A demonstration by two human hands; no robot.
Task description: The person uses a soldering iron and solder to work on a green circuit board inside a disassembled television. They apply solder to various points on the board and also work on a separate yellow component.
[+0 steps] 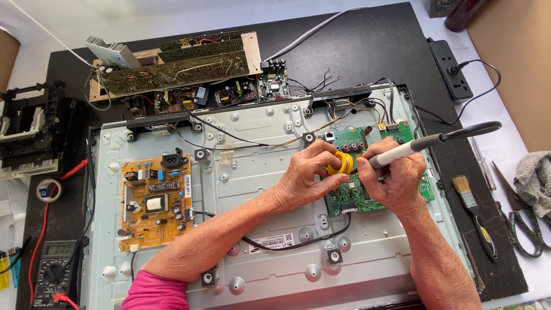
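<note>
The left hand [307, 175] pinches a yellow spool [343, 163] over the green circuit board [367, 198]. The right hand [396, 181] is clamped on a soldering iron [416, 144], its tip beside the spool.

Left forearm: bare, pink sleeve at the elbow, enters from 7 o'clock and runs toward 2 o'clock; left hand [304, 178] sits palm down, fingers curled in, thumb and forefinger pinched together. Right forearm: bare, enters from 5 o'clock and runs toward 11 o'clock; right hand [396, 178] is closed in a pen-style grip, knuckles up. Both hands meet near centre, fingertips almost touching.
</note>
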